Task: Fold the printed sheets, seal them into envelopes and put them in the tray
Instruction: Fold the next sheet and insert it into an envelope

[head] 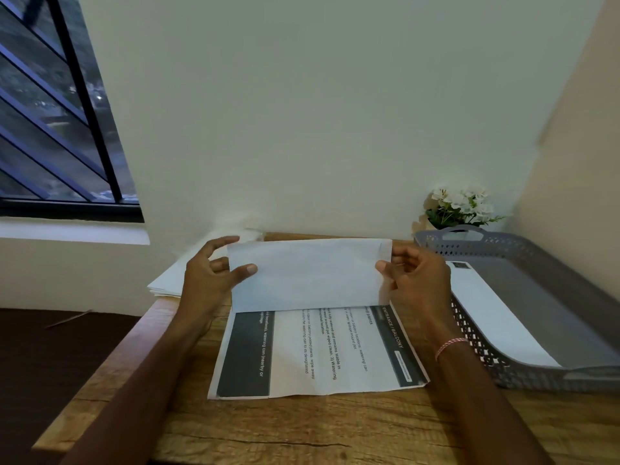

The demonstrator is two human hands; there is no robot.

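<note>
Fingers [247,270] of the left hand [206,280] pinch the left edge of a white panel [308,276]: the thumb lies on the face turned to me and the other fingers curl behind it. The right hand [419,280] grips the right edge the same way, thumb in front and fingers behind. Between them the panel stands tilted up off the bench [302,431], its blank side toward my camera.

The panel's lower edge meets the printed sheet [318,350] in a straight line as wide as the sheet. I cannot tell whether the panel is the sheet's own far part turned up or a separate piece. The rest of the sheet lies flat on the bench, print upward, with dark bands along its left and right sides and lines of text running sideways between them.

The grey perforated tray [496,245] sits on the bench just beside the right hand. A white paper piece [496,310] lies flat in it along the near-left wall, with a small dark mark at its far corner. A stack of white papers [166,283] lies behind the left hand, jutting past the bench's left edge. A small plant with white flowers [461,206] stands behind the tray against the wall. A pink-and-white bracelet [451,345] circles the right wrist. A barred window [50,112] fills the upper left.
</note>
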